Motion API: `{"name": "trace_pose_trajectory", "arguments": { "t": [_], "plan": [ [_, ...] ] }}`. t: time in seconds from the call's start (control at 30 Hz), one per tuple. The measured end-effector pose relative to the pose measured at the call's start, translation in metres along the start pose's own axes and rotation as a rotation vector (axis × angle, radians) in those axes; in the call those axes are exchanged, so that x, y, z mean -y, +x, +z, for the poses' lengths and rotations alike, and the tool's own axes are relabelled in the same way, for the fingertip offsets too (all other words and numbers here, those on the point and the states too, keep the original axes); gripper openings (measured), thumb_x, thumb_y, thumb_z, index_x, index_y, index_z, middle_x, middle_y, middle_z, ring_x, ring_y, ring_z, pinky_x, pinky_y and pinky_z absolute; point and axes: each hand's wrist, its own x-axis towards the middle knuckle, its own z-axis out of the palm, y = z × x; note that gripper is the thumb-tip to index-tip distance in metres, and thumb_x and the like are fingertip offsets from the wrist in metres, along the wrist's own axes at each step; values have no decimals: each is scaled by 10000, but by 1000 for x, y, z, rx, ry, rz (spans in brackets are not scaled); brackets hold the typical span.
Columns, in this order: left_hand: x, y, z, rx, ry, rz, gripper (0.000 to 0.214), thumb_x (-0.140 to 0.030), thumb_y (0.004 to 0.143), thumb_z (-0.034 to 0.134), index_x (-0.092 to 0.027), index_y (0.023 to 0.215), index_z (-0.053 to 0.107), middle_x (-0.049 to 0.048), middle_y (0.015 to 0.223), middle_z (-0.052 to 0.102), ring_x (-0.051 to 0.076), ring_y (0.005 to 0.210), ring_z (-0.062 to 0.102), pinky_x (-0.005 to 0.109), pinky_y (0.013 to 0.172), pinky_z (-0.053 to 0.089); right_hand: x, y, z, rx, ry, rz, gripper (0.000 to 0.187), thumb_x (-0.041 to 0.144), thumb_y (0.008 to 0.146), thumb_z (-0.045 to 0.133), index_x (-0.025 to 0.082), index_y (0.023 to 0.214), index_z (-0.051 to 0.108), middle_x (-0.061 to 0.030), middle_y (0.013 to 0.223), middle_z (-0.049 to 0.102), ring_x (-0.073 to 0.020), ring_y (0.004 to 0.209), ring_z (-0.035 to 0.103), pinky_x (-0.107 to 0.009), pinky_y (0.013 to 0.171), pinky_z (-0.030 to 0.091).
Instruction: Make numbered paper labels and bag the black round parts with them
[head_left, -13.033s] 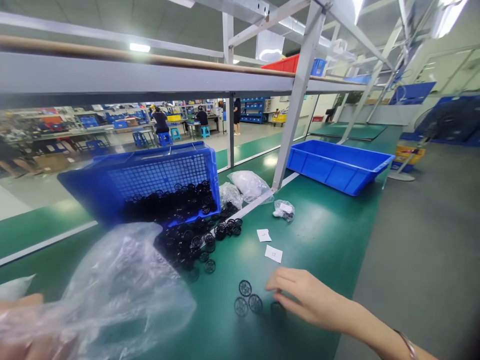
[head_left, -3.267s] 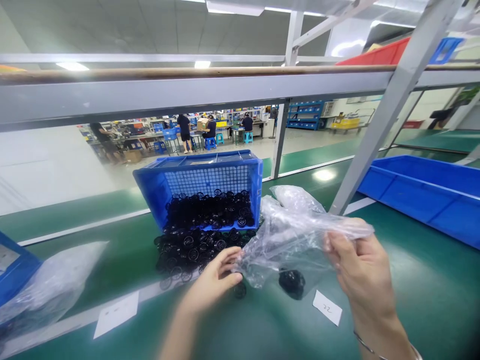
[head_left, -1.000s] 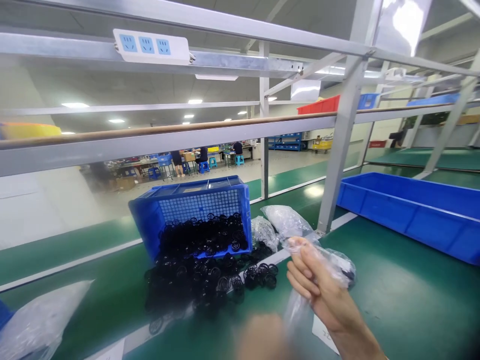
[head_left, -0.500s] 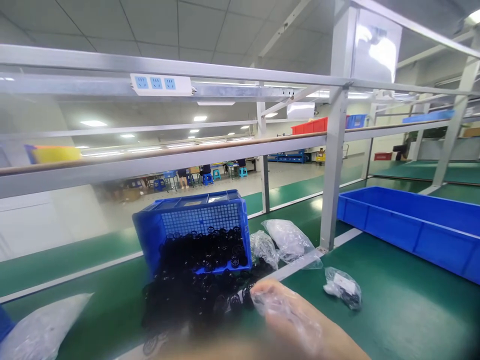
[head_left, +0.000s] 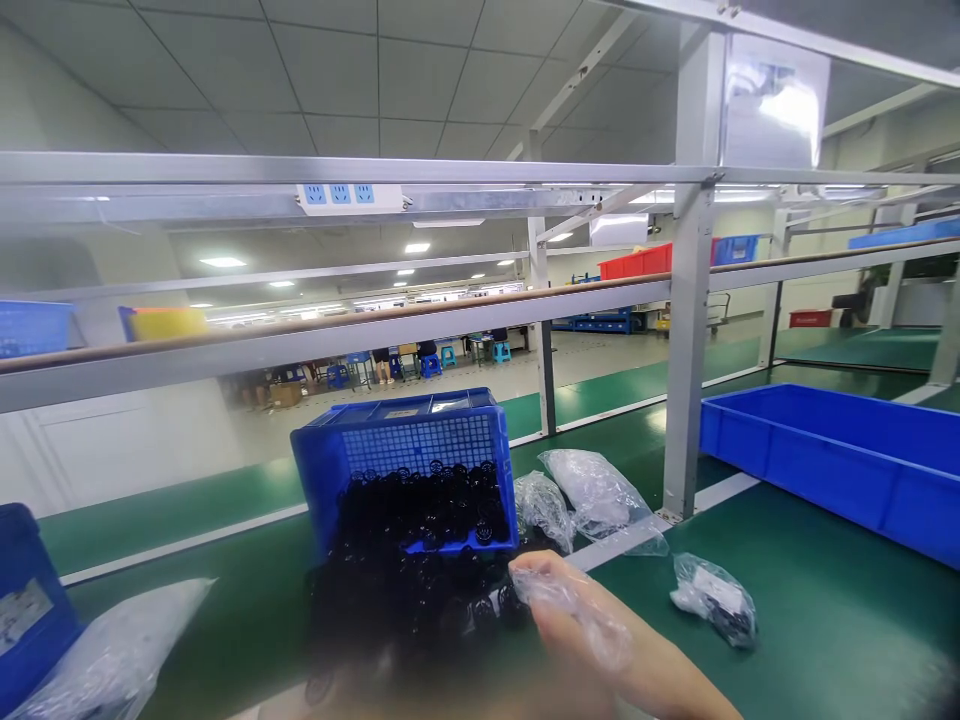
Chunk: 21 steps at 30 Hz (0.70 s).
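Note:
My right hand [head_left: 562,610] reaches in from the lower right, its fingers closed on a transparent plastic bag [head_left: 600,630]. Just left of its fingertips lies a spread of small black round plastic parts [head_left: 420,590], spilling from a blue crate [head_left: 315,490] tipped on its side. More black parts with a spoked look fill the crate's lower half. A smeared skin-coloured shape at the bottom edge seems to be my left hand [head_left: 420,695]; its fingers cannot be made out.
Bagged items [head_left: 592,490] lie beside the crate, and a small filled bag [head_left: 716,600] rests on the green tabletop [head_left: 810,600]. A long blue bin [head_left: 825,440] stands right of a metal post [head_left: 682,400]. At left are a white plastic bag [head_left: 120,650] and a blue box [head_left: 30,610].
The view has shifted, so the crate and bench appear farther right and slightly lower, and more of the left blue box shows. My right hand keeps the plastic bag near the black parts.

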Motion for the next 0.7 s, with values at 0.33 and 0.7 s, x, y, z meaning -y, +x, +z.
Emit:
{"name": "trace_pose_trajectory", "arguments": {
  "t": [0.33, 0.7],
  "plan": [
    [35, -1, -21, 4, -297, 137, 301, -329, 947, 541, -355, 1220, 664, 41, 1142, 749, 222, 1062, 689, 325, 957, 554, 16, -9, 2, -35, -47, -81, 443, 631, 992, 449, 291, 1247, 572, -43, 1028, 634, -222, 944, 597, -378, 884, 483],
    [55, 16, -25, -201, -527, -266, 182, -233, 977, 485, -191, 905, 647, 74, 931, 693, 171, 851, 621, 282, 745, 490, 15, -8, -14, -255, -184, -109, 421, 559, 1013, 459, 237, 1142, 697, -90, 1140, 678, -286, 1096, 586, -433, 1007, 453]
  ]
}}
